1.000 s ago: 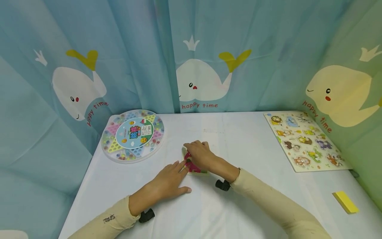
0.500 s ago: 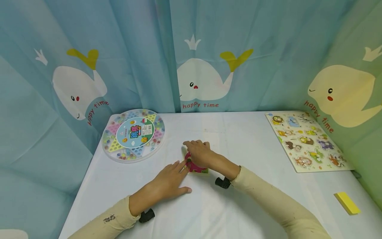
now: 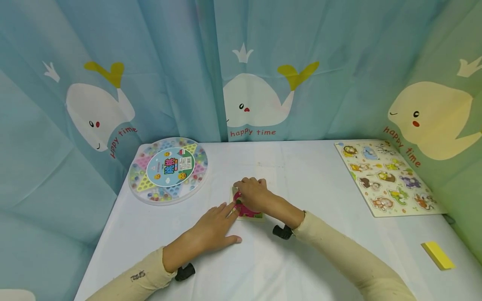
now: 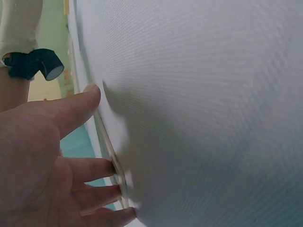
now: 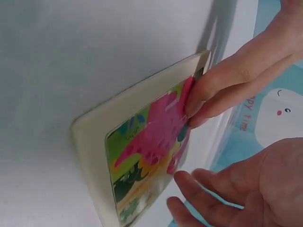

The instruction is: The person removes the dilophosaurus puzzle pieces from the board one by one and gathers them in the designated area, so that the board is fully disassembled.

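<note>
A small jigsaw puzzle (image 3: 251,212) with a pink dinosaur picture lies on the white table in front of me. In the right wrist view the puzzle (image 5: 158,127) sits in a cream frame (image 5: 90,137). My left hand (image 3: 212,228) lies spread, its straight fingers resting on the puzzle's left part and its thumb out on the cloth. Above the puzzle's upper right part is my right hand (image 3: 254,194), its loosely bent fingertips at the picture's edge. The left wrist view shows the left hand (image 4: 38,156) with fingertips at the frame's edge.
A round Chinese checkers set (image 3: 169,171) lies at the back left. At the back right is an animal peg puzzle board (image 3: 388,177), with a yellow block (image 3: 438,255) nearer to me. Behind the table hangs a blue whale-print curtain (image 3: 180,71).
The right hand has shifted slightly over the puzzle, its fingers bending a little more, with the extended index finger drawn in. The left hand has stayed in place on the puzzle.
</note>
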`<act>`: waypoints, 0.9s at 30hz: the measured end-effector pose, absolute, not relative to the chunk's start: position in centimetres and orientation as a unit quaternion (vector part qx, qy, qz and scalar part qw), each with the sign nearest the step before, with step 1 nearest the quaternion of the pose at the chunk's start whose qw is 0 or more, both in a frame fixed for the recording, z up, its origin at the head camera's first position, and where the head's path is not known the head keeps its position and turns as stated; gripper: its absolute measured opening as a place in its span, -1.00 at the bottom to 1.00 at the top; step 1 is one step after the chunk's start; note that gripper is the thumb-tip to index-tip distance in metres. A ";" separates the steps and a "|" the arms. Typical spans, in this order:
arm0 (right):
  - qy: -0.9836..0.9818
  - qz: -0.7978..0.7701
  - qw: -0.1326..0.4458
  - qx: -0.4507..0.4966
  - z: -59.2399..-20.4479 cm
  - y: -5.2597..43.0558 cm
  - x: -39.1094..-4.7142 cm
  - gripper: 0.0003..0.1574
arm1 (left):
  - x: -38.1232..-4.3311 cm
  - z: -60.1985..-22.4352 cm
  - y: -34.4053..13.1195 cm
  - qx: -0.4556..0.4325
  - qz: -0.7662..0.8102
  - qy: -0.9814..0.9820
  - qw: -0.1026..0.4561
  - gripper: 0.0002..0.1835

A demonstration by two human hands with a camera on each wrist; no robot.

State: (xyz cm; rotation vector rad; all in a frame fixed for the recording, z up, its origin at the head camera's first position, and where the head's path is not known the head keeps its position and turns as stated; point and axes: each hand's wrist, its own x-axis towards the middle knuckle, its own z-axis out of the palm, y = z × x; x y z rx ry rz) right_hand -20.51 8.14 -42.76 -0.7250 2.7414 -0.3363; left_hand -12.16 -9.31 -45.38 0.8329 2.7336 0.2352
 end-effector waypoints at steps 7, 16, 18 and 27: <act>0.954 -0.098 0.119 -0.259 -42.8 8.1 -20.1 -0.29 | -12.1 -45.3 -9.3 0.289 0.077 0.945 0.134 -0.13; 0.950 -0.106 0.106 -0.276 -42.8 8.0 -20.3 -0.35 | -12.1 -45.2 -9.2 0.290 0.075 0.944 0.138 -0.13; 0.950 -0.106 0.112 -0.271 -42.7 7.9 -20.6 -0.36 | -12.1 -45.2 -9.1 0.290 0.074 0.944 0.138 -0.13; 0.952 -0.086 0.147 -0.253 -42.0 7.5 -21.0 -0.33 | -12.1 -45.2 -9.1 0.291 0.068 0.945 0.133 -0.11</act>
